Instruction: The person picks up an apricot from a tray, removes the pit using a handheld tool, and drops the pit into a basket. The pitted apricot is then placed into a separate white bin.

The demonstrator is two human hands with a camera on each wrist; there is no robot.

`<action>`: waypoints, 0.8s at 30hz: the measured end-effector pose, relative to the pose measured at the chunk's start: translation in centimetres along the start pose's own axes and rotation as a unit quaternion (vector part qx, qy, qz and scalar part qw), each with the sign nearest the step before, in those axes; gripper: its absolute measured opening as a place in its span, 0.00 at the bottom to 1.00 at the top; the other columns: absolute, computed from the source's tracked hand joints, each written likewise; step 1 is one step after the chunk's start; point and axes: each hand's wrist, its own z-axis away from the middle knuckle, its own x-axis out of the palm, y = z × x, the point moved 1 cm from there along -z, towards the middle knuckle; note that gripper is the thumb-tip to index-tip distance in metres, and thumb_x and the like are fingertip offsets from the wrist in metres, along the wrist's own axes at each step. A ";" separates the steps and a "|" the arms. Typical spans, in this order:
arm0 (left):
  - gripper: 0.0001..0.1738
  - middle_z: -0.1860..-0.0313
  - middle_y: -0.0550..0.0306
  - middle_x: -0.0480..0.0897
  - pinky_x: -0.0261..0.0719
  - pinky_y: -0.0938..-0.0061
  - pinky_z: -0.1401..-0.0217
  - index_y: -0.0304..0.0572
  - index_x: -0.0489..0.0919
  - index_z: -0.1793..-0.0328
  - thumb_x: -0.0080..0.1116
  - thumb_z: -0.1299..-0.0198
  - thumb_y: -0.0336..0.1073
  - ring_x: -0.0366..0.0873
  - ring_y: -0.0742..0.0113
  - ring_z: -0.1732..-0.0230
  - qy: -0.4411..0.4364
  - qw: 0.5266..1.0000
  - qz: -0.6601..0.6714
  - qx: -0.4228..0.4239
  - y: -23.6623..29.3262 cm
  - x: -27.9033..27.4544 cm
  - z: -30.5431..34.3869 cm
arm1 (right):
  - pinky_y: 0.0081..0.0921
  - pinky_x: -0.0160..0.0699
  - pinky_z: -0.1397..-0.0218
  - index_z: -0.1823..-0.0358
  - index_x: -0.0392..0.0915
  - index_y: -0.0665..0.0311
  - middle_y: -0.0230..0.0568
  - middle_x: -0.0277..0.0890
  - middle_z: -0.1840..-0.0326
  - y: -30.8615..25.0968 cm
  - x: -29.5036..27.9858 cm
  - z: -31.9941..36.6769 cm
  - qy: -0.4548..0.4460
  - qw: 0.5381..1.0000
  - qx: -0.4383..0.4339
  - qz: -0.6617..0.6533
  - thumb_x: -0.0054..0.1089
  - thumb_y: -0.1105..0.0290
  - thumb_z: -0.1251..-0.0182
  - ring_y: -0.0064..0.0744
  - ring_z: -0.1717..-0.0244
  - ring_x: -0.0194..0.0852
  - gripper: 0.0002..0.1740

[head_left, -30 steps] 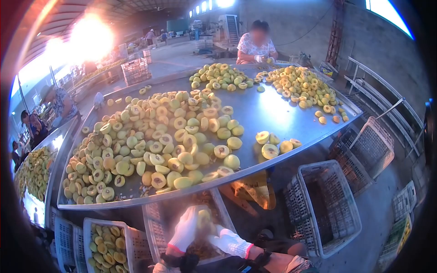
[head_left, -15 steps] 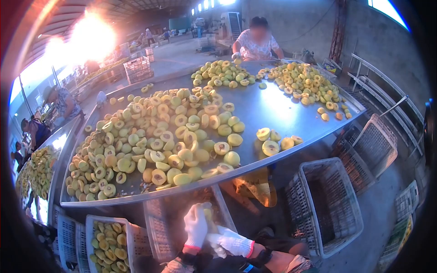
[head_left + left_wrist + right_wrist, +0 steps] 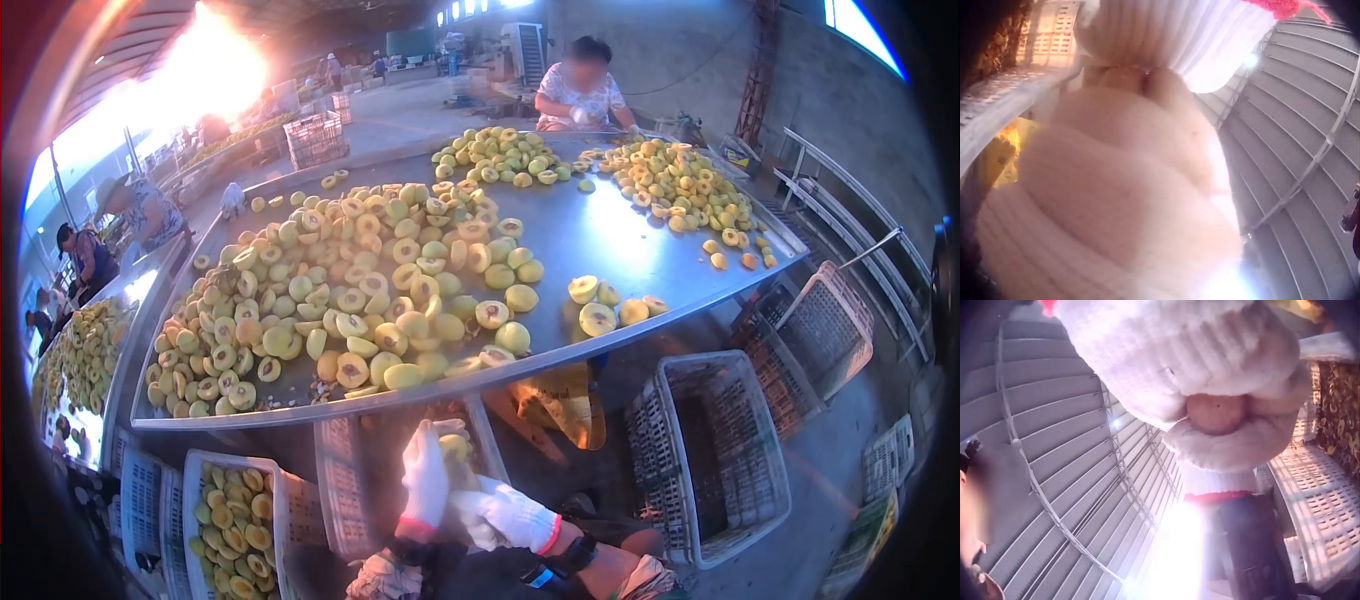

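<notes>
At the plastic crate in front of me, my gloved left hand and right hand both curl round one yellow-green stone fruit, held between them above its rim.

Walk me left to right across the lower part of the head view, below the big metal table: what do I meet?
Crate of halved fruit, gloved left hand, gloved right hand, large open crate, pale crate near the right edge.
</notes>
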 end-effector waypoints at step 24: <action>0.40 0.66 0.51 0.87 0.79 0.75 0.64 0.32 0.85 0.59 0.30 0.23 0.60 0.83 0.66 0.68 -0.028 0.996 -0.012 -0.082 0.7 -0.9 -1.8 | 0.25 0.69 0.81 0.54 0.70 0.62 0.33 0.70 0.77 0.4 -0.1 -1.0 0.114 0.926 -0.100 0.345 0.56 0.63 0.29 0.25 0.84 0.68 0.11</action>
